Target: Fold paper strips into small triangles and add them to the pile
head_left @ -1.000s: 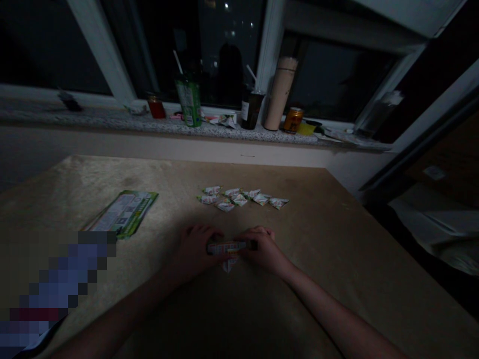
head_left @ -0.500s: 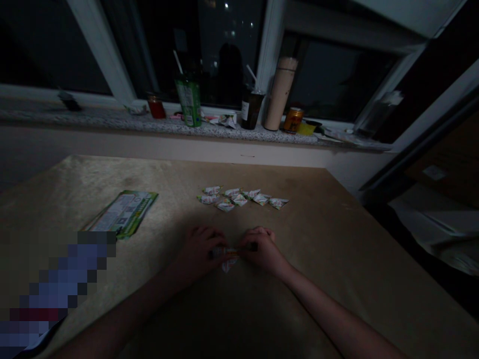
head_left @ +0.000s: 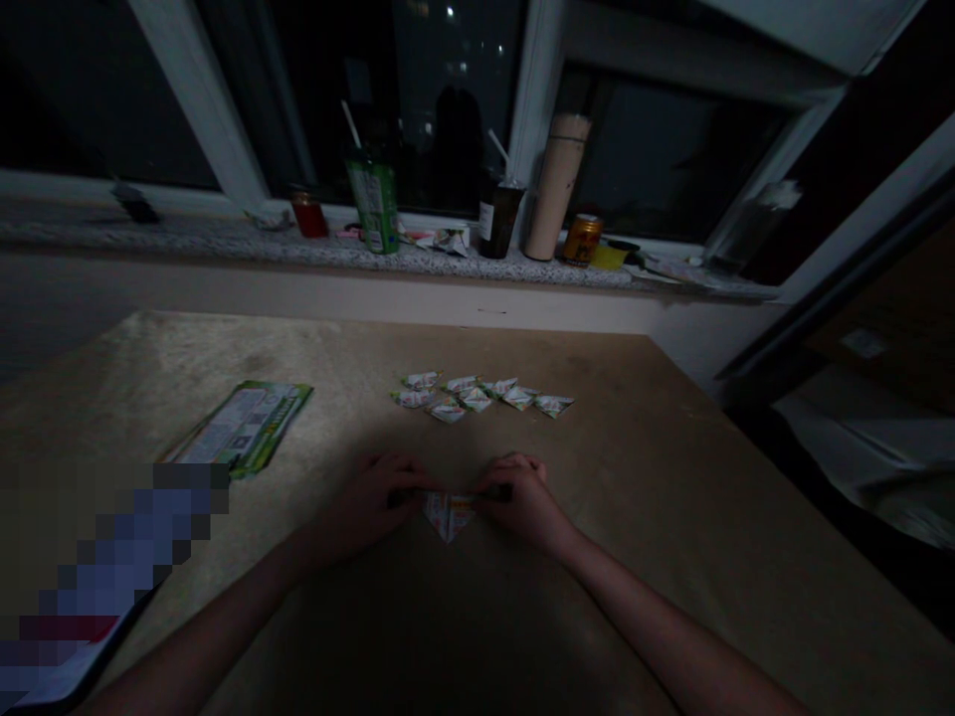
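Observation:
Between my hands a folded paper triangle (head_left: 449,517) lies low on the table, its point toward me and a crease down its middle. The paper is white with red and orange print. My left hand (head_left: 384,497) has its thumb and fingers closed at the triangle's left corner. At the right corner, my right hand (head_left: 522,495) pinches the paper, its other fingers curled. Farther off sits a group of several small folded paper pieces (head_left: 476,399), whitish with green and orange print. To the left lies a stack of green-and-white printed sheets (head_left: 261,423).
A blurred-out bluish device or screen (head_left: 111,587) with a dark edge occupies the near left of the table (head_left: 657,477). Along the stone windowsill (head_left: 440,261) stand a green cup (head_left: 375,204), a dark drink cup (head_left: 498,219), a beige flask (head_left: 558,187), a gold can (head_left: 582,240) and a red jar (head_left: 308,214).
My left hand has shifted slightly left, off the paper's middle, so more of the triangle shows. The paper's upper part now lies flatter. My right hand stays nearly in place.

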`<state>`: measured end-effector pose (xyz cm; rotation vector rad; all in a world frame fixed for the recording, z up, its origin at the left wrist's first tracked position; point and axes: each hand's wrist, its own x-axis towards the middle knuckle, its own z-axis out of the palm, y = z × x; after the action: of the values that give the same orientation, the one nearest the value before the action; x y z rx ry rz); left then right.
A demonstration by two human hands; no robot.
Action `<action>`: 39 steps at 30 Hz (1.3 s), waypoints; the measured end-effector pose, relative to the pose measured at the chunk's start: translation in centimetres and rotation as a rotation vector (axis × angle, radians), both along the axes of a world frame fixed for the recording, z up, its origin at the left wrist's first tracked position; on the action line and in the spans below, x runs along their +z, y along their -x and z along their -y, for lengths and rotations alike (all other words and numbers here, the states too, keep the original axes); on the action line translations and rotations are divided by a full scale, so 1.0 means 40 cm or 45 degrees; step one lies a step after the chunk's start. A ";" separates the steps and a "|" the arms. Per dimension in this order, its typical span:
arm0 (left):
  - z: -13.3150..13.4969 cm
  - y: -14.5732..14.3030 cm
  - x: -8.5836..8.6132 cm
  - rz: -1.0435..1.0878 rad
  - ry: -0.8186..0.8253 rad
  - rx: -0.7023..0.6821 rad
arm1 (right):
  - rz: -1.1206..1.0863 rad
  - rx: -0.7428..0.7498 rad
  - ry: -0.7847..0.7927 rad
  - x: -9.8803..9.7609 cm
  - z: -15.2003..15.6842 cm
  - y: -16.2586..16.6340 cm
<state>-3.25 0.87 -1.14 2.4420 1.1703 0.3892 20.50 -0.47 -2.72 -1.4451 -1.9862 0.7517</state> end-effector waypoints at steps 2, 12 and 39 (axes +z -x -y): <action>0.001 -0.002 0.001 0.001 -0.004 -0.006 | -0.006 0.010 0.004 -0.002 -0.001 -0.002; 0.015 -0.002 0.005 -0.013 -0.106 -0.015 | 0.247 0.353 -0.430 0.002 0.007 -0.010; 0.095 -0.042 0.003 -0.553 -0.637 -0.258 | 0.711 0.504 -0.606 0.008 0.035 -0.004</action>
<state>-1.58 -2.94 -1.03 3.1681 1.0612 0.0929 20.64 -1.87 -2.42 -1.0520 -2.6865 -0.0204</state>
